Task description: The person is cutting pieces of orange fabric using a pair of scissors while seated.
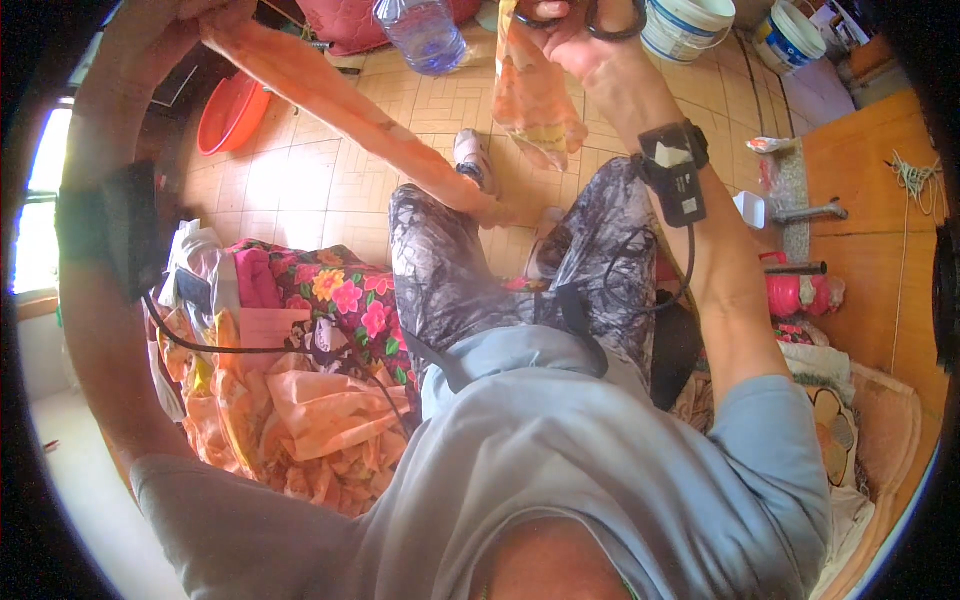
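My left hand [169, 34], cut by the upper left rim, grips one end of a long folded strip of orange patterned cloth [352, 124]. The strip slants down to my knee. At the top edge, my right hand [589, 41] has its fingers through the black handles of scissors [619, 30]; the blades are out of view. A second hanging length of orange cloth [532, 105] is beside that hand. Whether it joins the strip lies beyond the frame. More crumpled orange cloth [322, 405] is heaped on the seat at my left.
A floral cloth [352, 289] covers the seat beside my leg. On the tiled floor [285, 187] stand a red basin [232, 112], a clear plastic bottle [424, 37] and a white bucket [686, 26]. A wooden panel [870, 277] rises at the right. Cables run from both wrist devices [675, 176].
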### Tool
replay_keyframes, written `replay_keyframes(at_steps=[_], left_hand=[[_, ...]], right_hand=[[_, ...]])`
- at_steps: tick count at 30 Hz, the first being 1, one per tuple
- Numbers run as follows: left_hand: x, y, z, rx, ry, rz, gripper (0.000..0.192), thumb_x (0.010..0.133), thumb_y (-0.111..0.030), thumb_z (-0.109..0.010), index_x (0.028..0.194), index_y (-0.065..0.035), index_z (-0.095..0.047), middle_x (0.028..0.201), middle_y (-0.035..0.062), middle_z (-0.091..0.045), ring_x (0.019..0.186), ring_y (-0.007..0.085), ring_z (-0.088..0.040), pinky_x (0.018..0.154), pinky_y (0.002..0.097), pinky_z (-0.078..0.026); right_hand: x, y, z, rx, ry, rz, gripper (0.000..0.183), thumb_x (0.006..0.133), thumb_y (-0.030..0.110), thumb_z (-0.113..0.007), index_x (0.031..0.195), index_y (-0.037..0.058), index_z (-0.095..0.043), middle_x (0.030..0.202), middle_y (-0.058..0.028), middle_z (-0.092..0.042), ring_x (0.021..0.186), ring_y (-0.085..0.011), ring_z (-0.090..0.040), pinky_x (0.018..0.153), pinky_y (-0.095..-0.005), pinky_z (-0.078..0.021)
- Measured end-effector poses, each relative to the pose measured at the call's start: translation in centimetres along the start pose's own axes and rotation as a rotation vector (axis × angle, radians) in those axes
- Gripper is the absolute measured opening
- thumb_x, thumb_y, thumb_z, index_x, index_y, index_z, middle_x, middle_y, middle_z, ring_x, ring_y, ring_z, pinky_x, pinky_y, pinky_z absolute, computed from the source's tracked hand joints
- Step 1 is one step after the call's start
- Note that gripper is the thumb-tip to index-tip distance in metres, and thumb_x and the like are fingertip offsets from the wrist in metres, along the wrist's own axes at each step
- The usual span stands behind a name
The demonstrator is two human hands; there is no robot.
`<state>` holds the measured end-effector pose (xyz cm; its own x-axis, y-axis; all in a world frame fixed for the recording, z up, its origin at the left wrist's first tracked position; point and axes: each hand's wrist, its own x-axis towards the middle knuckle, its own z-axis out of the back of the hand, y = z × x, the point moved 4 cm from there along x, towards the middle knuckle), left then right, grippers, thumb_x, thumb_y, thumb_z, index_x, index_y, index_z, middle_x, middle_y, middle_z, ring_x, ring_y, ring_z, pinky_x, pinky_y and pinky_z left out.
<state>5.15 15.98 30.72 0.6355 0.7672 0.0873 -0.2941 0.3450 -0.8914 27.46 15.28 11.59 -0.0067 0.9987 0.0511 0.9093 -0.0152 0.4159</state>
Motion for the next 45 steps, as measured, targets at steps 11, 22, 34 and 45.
replay_keyframes(at_steps=[11,22,34,45], left_hand=[[1.3,-0.5,-1.1,-0.102,-0.037,0.17,0.018,0.094,-0.021,-0.048,0.085,-0.0075,-0.057,0.054,-0.0116,-0.035,0.039,0.0005,-0.03,0.036,0.0183,-0.028],[-3.8,12.1,-6.4,-0.072,0.096,0.209,0.022,0.088,-0.02,-0.058,0.101,-0.0026,-0.06,0.069,-0.006,-0.051,0.05,0.0026,-0.045,0.041,0.0181,-0.035],[-8.3,16.6,-9.6,-0.05,-0.074,0.174,0.033,0.09,-0.018,-0.055,0.117,0.0017,-0.058,0.075,-0.0012,-0.06,0.062,0.0015,-0.049,0.051,0.0165,-0.039],[-9.8,18.1,-12.9,-0.843,-0.035,0.274,0.028,0.091,-0.018,-0.054,0.107,0.0048,-0.06,0.063,-0.0031,-0.053,0.051,0.0001,-0.038,0.048,0.0149,-0.033]], right_hand=[[-2.3,1.4,5.4,-0.268,0.069,0.005,0.018,0.08,0.016,-0.049,0.077,-0.0003,-0.055,0.066,-0.0106,-0.056,0.051,-0.0186,-0.05,0.051,-0.0308,-0.0429],[-12.2,-3.1,5.0,-0.959,0.164,-0.282,0.046,0.092,0.035,-0.036,0.064,0.0029,-0.053,0.059,-0.0044,-0.051,0.053,-0.0103,-0.048,0.053,-0.0226,-0.0388],[-15.6,-8.2,2.5,-1.181,0.328,-0.504,0.046,0.088,0.038,-0.039,0.064,0.003,-0.056,0.058,-0.0035,-0.054,0.051,-0.0105,-0.051,0.051,-0.023,-0.0389],[-16.2,-9.3,2.2,-1.121,0.436,-0.6,0.028,0.09,0.032,-0.044,0.084,0.0069,-0.054,0.067,-0.0013,-0.053,0.052,-0.0081,-0.048,0.048,-0.0219,-0.0393]])
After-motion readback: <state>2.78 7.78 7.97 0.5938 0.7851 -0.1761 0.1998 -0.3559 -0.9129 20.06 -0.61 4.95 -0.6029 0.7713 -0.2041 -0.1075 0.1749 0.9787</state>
